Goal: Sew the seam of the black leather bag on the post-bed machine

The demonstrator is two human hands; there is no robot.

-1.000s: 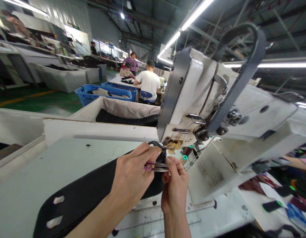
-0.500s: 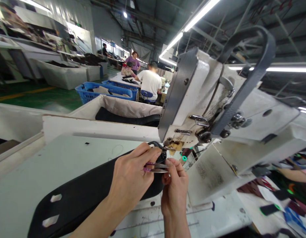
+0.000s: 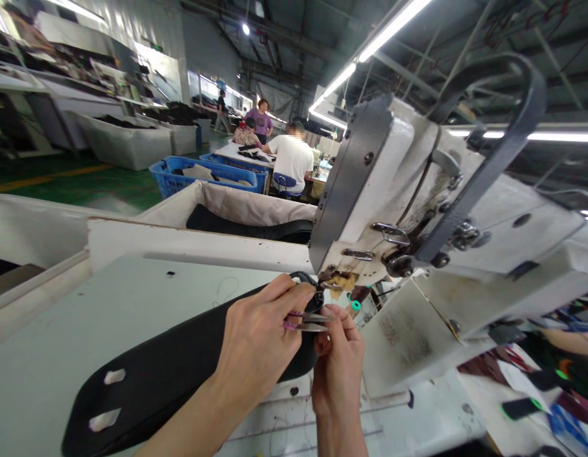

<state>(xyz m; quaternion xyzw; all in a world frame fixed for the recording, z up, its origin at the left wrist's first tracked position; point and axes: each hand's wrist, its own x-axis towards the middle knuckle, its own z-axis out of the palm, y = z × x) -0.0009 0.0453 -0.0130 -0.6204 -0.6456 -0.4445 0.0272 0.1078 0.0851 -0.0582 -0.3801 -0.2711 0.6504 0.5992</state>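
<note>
My left hand (image 3: 258,333) is closed around a pair of thread snips (image 3: 306,322) with purple handles, their blades pointing right. Its thumb and index fingertips are pressed together close to the needle area of a white sewing machine (image 3: 370,216). Beside the blade tips, my right hand (image 3: 339,362) pinches with thumb and index finger; what lies between them is too small to make out. Under both hands is a long black padded piece (image 3: 174,362) with rounded ends and two pale slots (image 3: 106,419) at its near end. The machine's needle is mostly hidden.
Behind the pale table (image 3: 155,292) stands a lined bin (image 3: 246,203) holding a black piece. Blue baskets (image 3: 174,178) lie beyond it. Thread cones (image 3: 520,408) and fabric sit at the right. Several people work in the background, one in a white shirt (image 3: 294,155).
The view has shifted slightly, so the scene sits a little further right. Both hands keep nearly the same pose at the machine. A person in the far background has moved to the right.
</note>
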